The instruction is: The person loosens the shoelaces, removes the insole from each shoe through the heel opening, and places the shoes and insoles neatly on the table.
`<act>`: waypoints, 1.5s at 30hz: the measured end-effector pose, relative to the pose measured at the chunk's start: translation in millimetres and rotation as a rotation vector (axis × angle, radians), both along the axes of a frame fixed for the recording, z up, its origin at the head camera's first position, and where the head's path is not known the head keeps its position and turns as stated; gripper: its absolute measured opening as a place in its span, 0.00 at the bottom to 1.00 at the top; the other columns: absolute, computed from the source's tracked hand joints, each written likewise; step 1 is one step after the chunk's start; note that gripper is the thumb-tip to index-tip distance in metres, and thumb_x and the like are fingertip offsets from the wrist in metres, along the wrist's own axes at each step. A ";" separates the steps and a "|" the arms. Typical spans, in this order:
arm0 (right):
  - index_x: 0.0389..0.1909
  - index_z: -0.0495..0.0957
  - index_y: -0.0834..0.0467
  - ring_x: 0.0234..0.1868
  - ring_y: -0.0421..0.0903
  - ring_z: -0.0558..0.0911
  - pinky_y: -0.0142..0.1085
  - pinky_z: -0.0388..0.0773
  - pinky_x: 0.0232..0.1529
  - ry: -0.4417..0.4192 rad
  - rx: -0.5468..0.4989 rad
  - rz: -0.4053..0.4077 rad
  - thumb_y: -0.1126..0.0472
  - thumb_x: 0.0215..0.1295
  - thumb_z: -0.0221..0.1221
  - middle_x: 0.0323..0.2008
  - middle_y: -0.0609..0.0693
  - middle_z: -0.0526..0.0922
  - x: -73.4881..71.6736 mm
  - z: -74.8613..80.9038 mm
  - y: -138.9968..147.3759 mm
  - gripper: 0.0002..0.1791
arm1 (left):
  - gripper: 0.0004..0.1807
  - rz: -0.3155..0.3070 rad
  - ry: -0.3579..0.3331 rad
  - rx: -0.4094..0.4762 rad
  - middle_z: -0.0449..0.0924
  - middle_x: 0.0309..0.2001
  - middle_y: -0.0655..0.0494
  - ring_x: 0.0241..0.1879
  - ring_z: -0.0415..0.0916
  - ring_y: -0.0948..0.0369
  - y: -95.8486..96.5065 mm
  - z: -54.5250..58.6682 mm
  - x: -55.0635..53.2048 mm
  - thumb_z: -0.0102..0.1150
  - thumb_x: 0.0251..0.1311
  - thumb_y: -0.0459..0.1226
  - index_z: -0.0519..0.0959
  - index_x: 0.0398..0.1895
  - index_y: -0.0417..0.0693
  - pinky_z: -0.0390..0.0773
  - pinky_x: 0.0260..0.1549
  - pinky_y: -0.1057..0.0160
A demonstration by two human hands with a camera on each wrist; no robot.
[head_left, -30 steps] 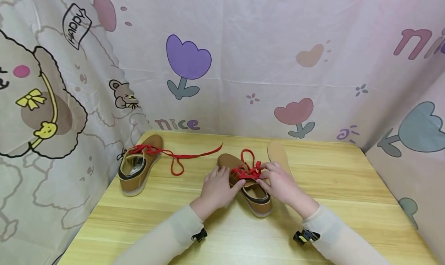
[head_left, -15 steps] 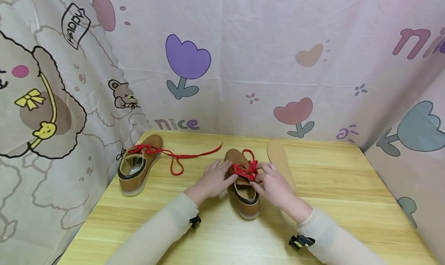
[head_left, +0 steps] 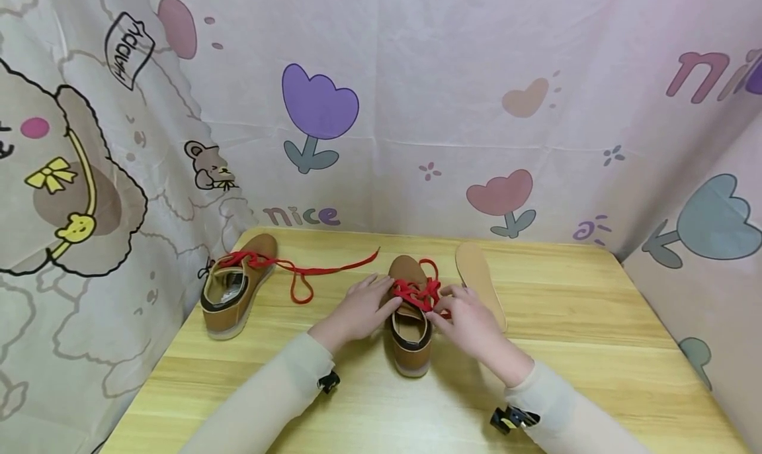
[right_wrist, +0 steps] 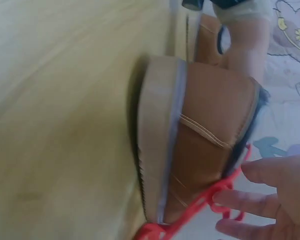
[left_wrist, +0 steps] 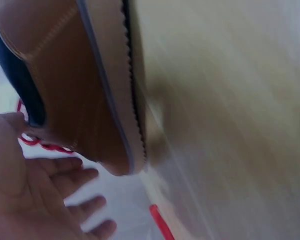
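Note:
A brown lace-up shoe (head_left: 412, 358) stands upright on the table, toe pointing away, with its opening towards me. Red shoelace (head_left: 411, 295) crosses its front and bunches in loops at the right side. My left hand (head_left: 357, 316) lies along the shoe's left side; in the left wrist view its fingers (left_wrist: 72, 182) are spread loosely beside the upper. On the other side is my right hand (head_left: 471, 318), fingertips right at the laces. In the right wrist view, thumb and fingers stand apart, with fingertips touching the red lace (right_wrist: 192, 207).
A matching brown shoe (head_left: 221, 318) stands at the table's left edge, its long red lace (head_left: 333, 270) trailing right. Behind my right hand lies a tan insole (head_left: 481, 278). A printed curtain (head_left: 405, 110) hangs at the back and sides of the wooden table (head_left: 571, 321).
The middle shoe has turned, its heel swinging left and its toe right, so it now points straight away. Both hands have shifted slightly left and stayed at its sides.

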State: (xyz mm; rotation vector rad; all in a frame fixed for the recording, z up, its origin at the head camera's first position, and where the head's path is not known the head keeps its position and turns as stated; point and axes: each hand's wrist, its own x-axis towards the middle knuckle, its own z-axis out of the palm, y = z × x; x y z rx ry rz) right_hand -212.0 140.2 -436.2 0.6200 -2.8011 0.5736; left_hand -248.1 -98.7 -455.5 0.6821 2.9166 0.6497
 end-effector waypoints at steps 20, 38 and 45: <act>0.22 0.82 0.50 0.49 0.57 0.75 0.49 0.77 0.49 0.230 -0.019 0.093 0.59 0.53 0.75 0.51 0.56 0.82 -2.1 1.5 -9.1 0.09 | 0.22 0.209 0.366 -0.103 0.84 0.50 0.49 0.64 0.70 0.44 22.2 16.9 39.6 0.58 0.68 0.53 0.85 0.46 0.45 0.65 0.66 0.44; 0.22 0.82 0.53 0.56 0.60 0.72 0.55 0.73 0.54 0.296 0.096 0.016 0.57 0.49 0.71 0.52 0.59 0.81 -17.7 -5.1 -25.5 0.08 | 0.10 0.239 0.556 -0.146 0.86 0.38 0.53 0.56 0.76 0.48 27.5 10.8 28.9 0.68 0.59 0.44 0.85 0.33 0.46 0.69 0.62 0.48; 0.18 0.79 0.53 0.59 0.60 0.71 0.55 0.72 0.55 0.231 0.095 -0.023 0.59 0.47 0.67 0.54 0.58 0.80 -21.5 -4.4 -22.6 0.06 | 0.07 0.260 0.564 -0.134 0.86 0.35 0.54 0.55 0.77 0.49 21.6 11.4 26.8 0.68 0.55 0.41 0.84 0.29 0.48 0.69 0.62 0.49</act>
